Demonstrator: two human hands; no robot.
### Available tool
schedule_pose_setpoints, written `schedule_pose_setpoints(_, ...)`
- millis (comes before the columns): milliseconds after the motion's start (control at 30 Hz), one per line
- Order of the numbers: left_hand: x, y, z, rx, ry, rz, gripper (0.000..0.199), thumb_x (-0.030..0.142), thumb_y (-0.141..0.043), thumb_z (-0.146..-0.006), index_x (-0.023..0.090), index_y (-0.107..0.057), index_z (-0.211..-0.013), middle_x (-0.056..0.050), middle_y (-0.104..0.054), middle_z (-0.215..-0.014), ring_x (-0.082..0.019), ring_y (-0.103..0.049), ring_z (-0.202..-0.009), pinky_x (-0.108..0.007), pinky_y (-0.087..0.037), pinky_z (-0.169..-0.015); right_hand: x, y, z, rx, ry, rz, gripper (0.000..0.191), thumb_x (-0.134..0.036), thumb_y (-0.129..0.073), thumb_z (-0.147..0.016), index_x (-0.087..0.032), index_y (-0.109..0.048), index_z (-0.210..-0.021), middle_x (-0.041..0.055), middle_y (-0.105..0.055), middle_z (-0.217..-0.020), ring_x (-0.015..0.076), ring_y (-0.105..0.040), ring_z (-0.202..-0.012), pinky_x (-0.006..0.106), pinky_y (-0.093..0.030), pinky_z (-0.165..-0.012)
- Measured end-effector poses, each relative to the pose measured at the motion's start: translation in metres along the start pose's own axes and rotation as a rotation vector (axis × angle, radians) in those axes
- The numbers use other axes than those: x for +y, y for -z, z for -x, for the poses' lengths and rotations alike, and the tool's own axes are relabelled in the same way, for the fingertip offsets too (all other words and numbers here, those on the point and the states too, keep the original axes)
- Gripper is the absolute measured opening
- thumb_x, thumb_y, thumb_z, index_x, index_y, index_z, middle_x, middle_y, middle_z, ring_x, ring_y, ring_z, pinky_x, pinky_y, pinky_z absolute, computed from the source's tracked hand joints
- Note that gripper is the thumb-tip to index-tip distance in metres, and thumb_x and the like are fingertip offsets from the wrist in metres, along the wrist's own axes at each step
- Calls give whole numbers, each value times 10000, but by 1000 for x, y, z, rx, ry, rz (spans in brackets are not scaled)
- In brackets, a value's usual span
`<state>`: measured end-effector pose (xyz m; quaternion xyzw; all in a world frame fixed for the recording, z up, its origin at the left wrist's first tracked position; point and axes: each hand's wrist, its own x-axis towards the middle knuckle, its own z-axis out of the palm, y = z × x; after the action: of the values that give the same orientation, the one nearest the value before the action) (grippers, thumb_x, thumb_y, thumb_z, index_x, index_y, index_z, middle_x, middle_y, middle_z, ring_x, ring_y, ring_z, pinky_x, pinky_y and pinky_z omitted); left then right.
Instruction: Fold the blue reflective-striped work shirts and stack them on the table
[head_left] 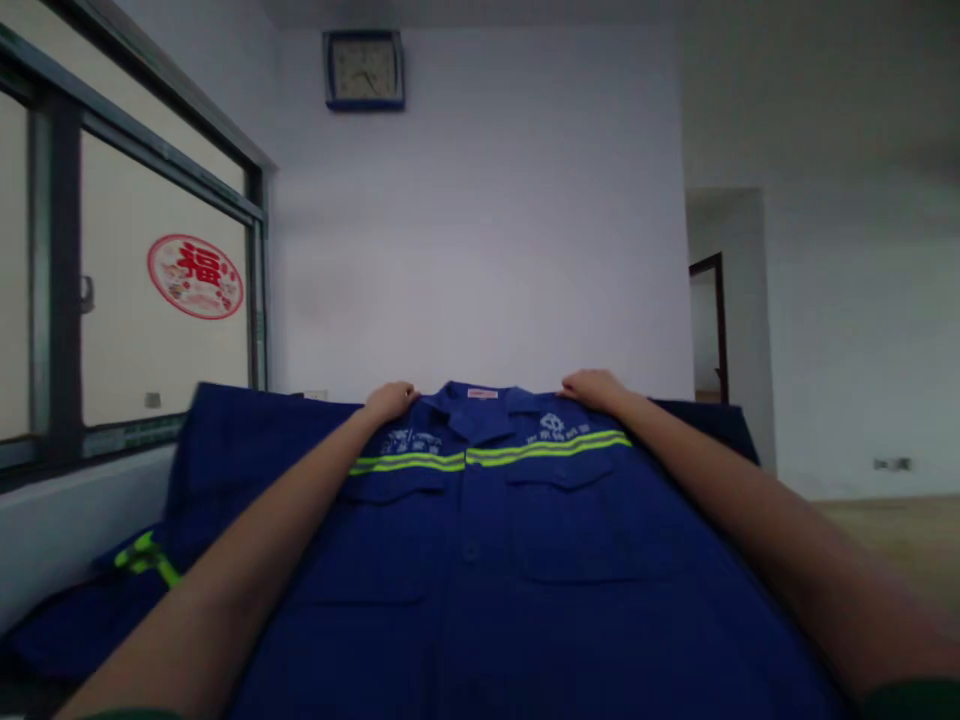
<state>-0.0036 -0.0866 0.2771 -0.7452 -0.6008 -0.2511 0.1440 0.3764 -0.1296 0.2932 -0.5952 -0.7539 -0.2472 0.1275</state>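
Note:
A dark blue work jacket (480, 520) is spread out in front of me, its front facing me and its collar at the top. Yellow-green reflective stripes cross the chest above two flap pockets, and white printing shows on both sides. My left hand (391, 399) is closed on the shoulder left of the collar. On the other shoulder, my right hand (592, 388) grips the cloth the same way. Both arms reach across the jacket and cover parts of its sides. The lower hem is out of view.
More dark blue cloth with a yellow-green stripe (146, 555) lies at the lower left, beside the wall under a window (165, 270) with a red sticker. Ahead, a clock (365, 70) hangs on the white wall. A doorway (709, 320) is at the right.

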Motion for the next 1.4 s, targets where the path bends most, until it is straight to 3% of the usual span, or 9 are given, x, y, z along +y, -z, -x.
schedule_pose_setpoints(133,-6,-152,-6,-73,61,10,269,351,-435,-917,187,-649,-907,-116,-691,-985,-242,-655,-918,-355,-492,-785,-5,-153,-20,-204,-86,-24,148,-271,-603,-873,-172,-710,-893,119,-721,-961,217,-679,-898,289,-499,-743)
schedule_pose_setpoints(200,-11,-211,-2,-123,78,15,211,294,-463,-901,185,-642,-910,-122,-675,-997,-250,-638,-966,-389,-470,-840,-16,-210,-21,-274,-113,-62,152,-203,-623,-838,-194,-696,-971,96,-708,-1007,208,-666,-931,282,-492,-760)
schedule_pose_setpoints(367,-21,-284,16,-196,119,41,229,218,-468,-885,206,-598,-1073,-128,-603,-1135,-273,-549,-1111,-441,-424,-922,-44,-280,-13,-298,-136,-217,314,-171,-528,-883,-201,-604,-1186,119,-602,-1213,233,-554,-1142,311,-448,-891)
schedule_pose_setpoints(567,-22,-322,-20,-205,31,151,373,155,-416,-891,233,-525,-1239,-89,-569,-1210,-220,-518,-1153,-392,-435,-961,-67,-318,-50,-264,-113,-436,276,-171,-469,-913,-210,-616,-1143,78,-612,-1137,177,-565,-1067,271,-426,-911)
schedule_pose_setpoints(667,-21,-335,-36,-242,-220,272,509,23,-406,-807,248,-563,-1236,-53,-561,-1223,-171,-494,-1187,-337,-405,-1020,-82,-332,-60,-255,-90,-503,291,-184,-503,-907,-233,-614,-1172,71,-597,-1140,182,-548,-1081,279,-423,-920)
schedule_pose_setpoints(800,-30,-343,-46,-370,-473,332,424,6,-412,-751,207,-695,-994,-62,-541,-1242,-200,-490,-1196,-373,-379,-1056,-93,-347,-61,-228,-24,-512,291,-213,-526,-911,-256,-628,-1179,94,-534,-1223,219,-503,-1129,333,-416,-945)
schedule_pose_setpoints(1033,-45,-342,-66,-599,-492,322,219,197,-495,-809,197,-661,-952,-55,-621,-1036,-202,-561,-1050,-329,-417,-992,-94,-361,-59,-195,23,-404,140,-246,-545,-906,-195,-610,-1019,104,-551,-1162,241,-510,-1054,351,-457,-825)
schedule_pose_setpoints(1267,-33,-350,-66,-509,-446,232,240,292,-441,-887,193,-620,-1012,-76,-586,-990,-218,-577,-948,-326,-452,-882,-100,-363,-64,-137,35,-391,139,-223,-478,-934,-163,-575,-1014,126,-554,-1135,238,-507,-1023,337,-441,-805)
schedule_pose_setpoints(1400,-41,-355,-57,-447,-333,354,393,310,-555,-851,209,-521,-1230,-75,-612,-1073,-206,-597,-967,-328,-461,-888,-98,-357,-62,-146,54,-381,141,-210,-519,-908,-177,-606,-1014,124,-533,-1214,268,-477,-1091,363,-443,-818)
